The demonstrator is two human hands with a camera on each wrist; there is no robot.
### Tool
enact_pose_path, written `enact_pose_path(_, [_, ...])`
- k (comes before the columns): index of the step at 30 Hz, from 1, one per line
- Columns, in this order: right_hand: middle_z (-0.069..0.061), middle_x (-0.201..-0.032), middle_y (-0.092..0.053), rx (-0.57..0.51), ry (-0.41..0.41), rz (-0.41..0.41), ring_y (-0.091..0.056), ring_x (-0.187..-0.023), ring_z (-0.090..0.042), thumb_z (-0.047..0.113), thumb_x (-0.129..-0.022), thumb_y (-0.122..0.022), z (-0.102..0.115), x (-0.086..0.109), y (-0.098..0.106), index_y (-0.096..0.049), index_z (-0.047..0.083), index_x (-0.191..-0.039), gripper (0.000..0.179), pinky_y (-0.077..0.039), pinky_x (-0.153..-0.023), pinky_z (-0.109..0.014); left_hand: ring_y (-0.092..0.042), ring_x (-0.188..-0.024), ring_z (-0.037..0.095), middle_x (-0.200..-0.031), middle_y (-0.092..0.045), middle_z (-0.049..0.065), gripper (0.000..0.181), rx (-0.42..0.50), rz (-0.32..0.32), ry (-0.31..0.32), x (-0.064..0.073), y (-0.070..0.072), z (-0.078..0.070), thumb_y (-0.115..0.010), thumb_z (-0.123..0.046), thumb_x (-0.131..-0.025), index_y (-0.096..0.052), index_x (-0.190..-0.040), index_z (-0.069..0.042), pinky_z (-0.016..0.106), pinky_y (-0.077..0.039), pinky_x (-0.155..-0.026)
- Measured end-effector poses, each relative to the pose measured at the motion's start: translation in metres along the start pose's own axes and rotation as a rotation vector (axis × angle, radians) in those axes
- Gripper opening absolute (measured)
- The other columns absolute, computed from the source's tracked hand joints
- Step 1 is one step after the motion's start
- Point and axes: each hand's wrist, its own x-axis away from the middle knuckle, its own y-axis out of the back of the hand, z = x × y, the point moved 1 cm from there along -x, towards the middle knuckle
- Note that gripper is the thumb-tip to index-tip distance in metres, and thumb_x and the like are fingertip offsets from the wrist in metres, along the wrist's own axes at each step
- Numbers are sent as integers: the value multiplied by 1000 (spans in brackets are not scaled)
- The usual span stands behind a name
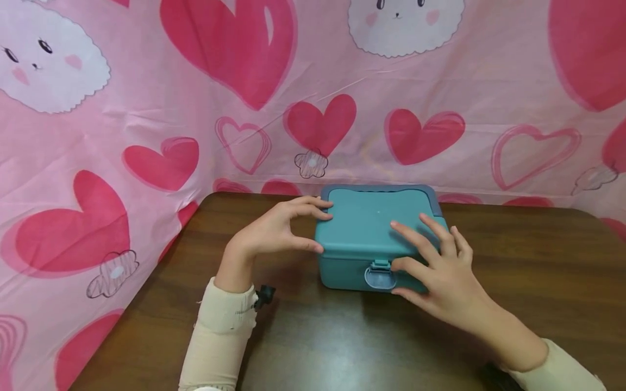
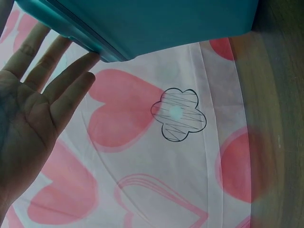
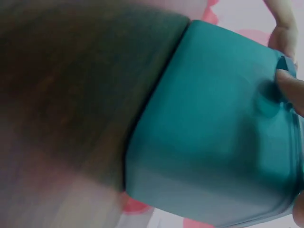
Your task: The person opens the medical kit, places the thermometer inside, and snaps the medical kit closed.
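Observation:
A teal lunch box (image 1: pixel 375 220) with a grey-blue handle (image 1: pixel 431 194) folded round its back edge sits upright on the table, its lid down. On its front is a latch (image 1: pixel 380 276). My left hand (image 1: pixel 274 231) is at the box's left side, fingertips touching the lid edge and thumb near the front corner; in the left wrist view its fingers (image 2: pixel 71 76) are extended. My right hand (image 1: pixel 445 277) spreads its fingers over the front right part, with index finger and thumb beside the latch. The right wrist view shows the thumb (image 3: pixel 290 90) by the latch.
The box stands on a dark brown wooden table (image 1: pixel 342 347), near its back edge. Behind and to the left hangs a pink cloth (image 1: pixel 274 70) printed with hearts. A small black object (image 1: pixel 264 296) sits at my left sleeve cuff.

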Motion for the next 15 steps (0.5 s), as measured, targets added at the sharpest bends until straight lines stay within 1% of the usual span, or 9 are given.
enact_pose_path(3, [-9, -153, -42, 17, -29, 43, -20, -145, -46, 62, -100, -35, 2, 1, -1, -64, 26, -93, 46, -16, -94, -87, -38, -143, 13, -147, -51, -9, 58, -1, 8, -2, -1, 0, 1, -86, -34, -76, -66, -130, -23, 41, -44, -112])
enact_pose_path(8, [-8, -144, -51, -46, -83, -13, -24, -144, -44, 60, -100, -40, 4, -2, -1, -64, 26, -86, 44, -21, -91, -85, -39, -142, 12, -147, -51, -9, 59, -13, 16, -1, -1, 0, 2, -86, -35, -76, -66, -130, -23, 39, -43, -113])
enact_pose_path(11, [-8, -140, -55, -67, -115, -29, -27, -143, -44, 62, -98, -44, 4, -4, -1, -64, 26, -85, 43, -24, -92, -81, -40, -142, 13, -147, -51, -9, 58, -12, 14, -6, -1, 1, 1, -86, -36, -76, -66, -130, -23, 41, -43, -112])
enact_pose_path(15, [-7, -137, -58, -102, -147, -37, -29, -142, -44, 61, -96, -48, 5, -4, 0, -65, 25, -87, 41, -21, -95, -78, -40, -141, 13, -146, -51, -8, 58, -4, 12, -18, -1, 1, 1, -86, -35, -77, -66, -130, -23, 44, -45, -111])
